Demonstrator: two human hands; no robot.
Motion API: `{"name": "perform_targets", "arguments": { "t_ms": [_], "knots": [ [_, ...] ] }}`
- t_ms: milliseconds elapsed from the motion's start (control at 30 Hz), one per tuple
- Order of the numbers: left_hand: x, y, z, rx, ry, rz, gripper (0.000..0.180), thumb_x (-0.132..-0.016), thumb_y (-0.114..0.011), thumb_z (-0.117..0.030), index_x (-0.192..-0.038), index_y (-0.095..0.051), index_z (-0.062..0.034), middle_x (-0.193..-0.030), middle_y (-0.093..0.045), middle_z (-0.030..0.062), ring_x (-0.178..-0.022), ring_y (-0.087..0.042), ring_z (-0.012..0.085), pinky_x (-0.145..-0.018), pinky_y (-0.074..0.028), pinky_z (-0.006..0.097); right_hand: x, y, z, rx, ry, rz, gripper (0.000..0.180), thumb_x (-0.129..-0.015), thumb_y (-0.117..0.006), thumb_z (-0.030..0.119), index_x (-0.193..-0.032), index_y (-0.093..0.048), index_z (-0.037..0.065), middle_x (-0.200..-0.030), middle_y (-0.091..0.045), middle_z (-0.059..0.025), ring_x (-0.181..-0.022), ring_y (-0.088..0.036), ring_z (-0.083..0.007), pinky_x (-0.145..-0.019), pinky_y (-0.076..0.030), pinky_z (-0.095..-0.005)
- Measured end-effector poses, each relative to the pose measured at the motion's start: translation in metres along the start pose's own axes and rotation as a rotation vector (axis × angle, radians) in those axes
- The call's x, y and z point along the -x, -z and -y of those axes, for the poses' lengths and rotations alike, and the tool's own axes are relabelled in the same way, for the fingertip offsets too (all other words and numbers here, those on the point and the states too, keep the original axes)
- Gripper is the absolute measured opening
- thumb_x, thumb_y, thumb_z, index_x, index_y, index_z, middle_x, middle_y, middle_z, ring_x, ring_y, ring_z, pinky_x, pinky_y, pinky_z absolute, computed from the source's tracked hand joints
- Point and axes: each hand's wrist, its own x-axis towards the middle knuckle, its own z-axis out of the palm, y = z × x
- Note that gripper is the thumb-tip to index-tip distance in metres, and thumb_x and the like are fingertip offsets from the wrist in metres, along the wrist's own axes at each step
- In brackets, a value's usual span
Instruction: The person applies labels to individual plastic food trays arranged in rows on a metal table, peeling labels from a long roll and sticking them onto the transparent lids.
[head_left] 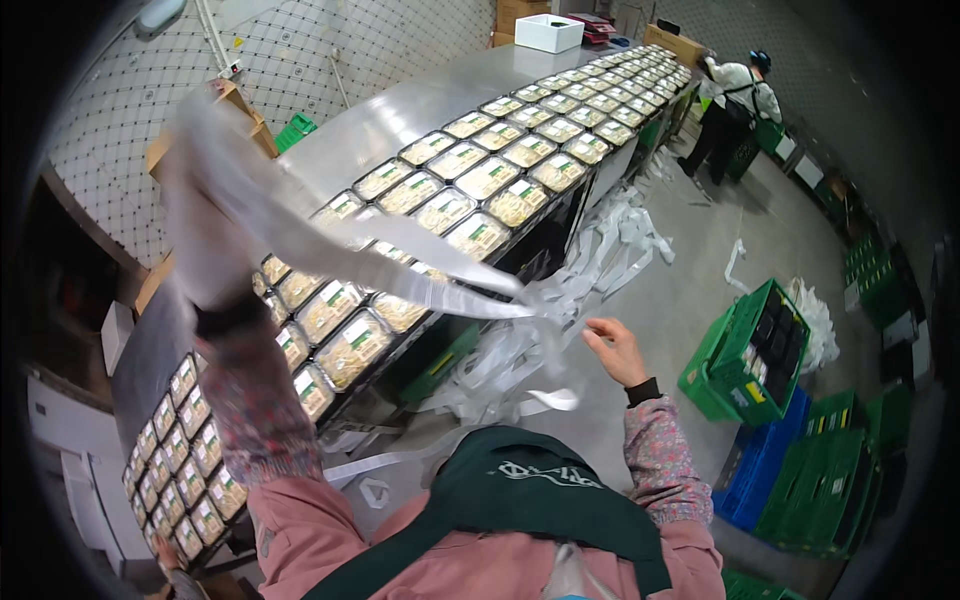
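Note:
My left hand (205,225), smeared by motion, is raised over the left part of the table with a long white strip (370,262) in its grip. The strip looks like label backing. It sweeps in loops across the trays toward the floor side. Beneath it stand rows of black trays (440,210) with clear lids, pale food and labels. My right hand (615,350) hangs over the floor beside the table, fingers loosely apart and holding nothing. Close by it, a heap of white strips (610,240) lies along the table's side.
Green crates (745,350) with dark contents stand on the right, near a blue crate (765,465). At the table's far end another person (735,110) bends over. A second person's hand (165,550) touches trays at lower left. A white box (548,33) sits at the back.

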Motion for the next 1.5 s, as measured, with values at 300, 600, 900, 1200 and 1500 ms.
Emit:
{"name": "perform_targets", "arguments": {
  "t_ms": [300, 600, 900, 1200, 1500],
  "knots": [
    [0.213, -0.146, 0.179, -0.091, 0.612, 0.169, 0.014, -0.092, -0.053, -0.013, -0.090, -0.060, -0.0008, -0.078, -0.058, -0.0007, -0.072, -0.052, 0.0054, -0.066, -0.043, 0.021, -0.086, 0.011, 0.074, -0.702, 0.153, 0.471, 0.020, -0.081, -0.065, 0.005, -0.100, -0.064, 0.001, -0.086, -0.058, -0.0014, -0.073, -0.054, -0.0061, -0.061, -0.044, -0.0184],
    [0.139, -0.159, 0.279, 0.091, 0.724, -0.205, 0.006, -0.084, -0.061, -0.003, -0.084, -0.062, 0.0022, -0.076, -0.063, 0.0034, -0.070, -0.059, 0.0083, -0.065, -0.048, 0.022, -0.204, -0.021, 0.021, -0.801, -0.060, 0.611, 0.014, -0.084, -0.063, 0.009, -0.094, -0.065, 0.000, -0.077, -0.062, 0.0005, -0.065, -0.054, -0.0031, -0.057, -0.044, -0.0179],
    [0.077, -0.184, 0.361, 0.170, 0.896, -0.223, 0.013, -0.083, -0.065, -0.009, -0.089, -0.060, 0.0016, -0.077, -0.063, 0.0032, -0.066, -0.059, 0.0080, -0.061, -0.048, 0.021, -0.306, -0.031, -0.034, -0.651, -0.076, 0.564, 0.008, -0.081, -0.065, 0.007, -0.085, -0.066, 0.001, -0.072, -0.061, 0.0003, -0.062, -0.052, -0.0036, -0.055, -0.041, -0.0183],
    [0.050, -0.210, 0.437, 0.296, 0.955, 0.023, 0.009, -0.086, -0.060, -0.009, -0.089, -0.062, -0.0005, -0.102, -0.058, 0.0034, -0.090, -0.054, 0.0085, -0.083, -0.043, 0.023, -0.551, -0.030, -0.187, 0.053, 0.174, 0.617, 0.018, -0.079, -0.064, 0.020, -0.083, -0.065, 0.003, -0.072, -0.064, -0.0068, -0.065, -0.060, -0.0155, -0.061, -0.047, -0.0277],
    [-0.010, -0.266, 0.529, 0.107, 0.950, -0.393, 0.018, -0.087, -0.060, -0.010, -0.100, -0.062, 0.0022, -0.087, -0.064, 0.0043, -0.076, -0.059, 0.0081, -0.070, -0.047, 0.021, -0.597, -0.053, -0.198, 0.523, 0.476, 0.607, 0.036, -0.068, -0.072, 0.030, -0.090, -0.057, 0.006, -0.069, -0.061, -0.0101, -0.077, -0.061, -0.0270, -0.062, -0.047, -0.0386]
  ]
}}
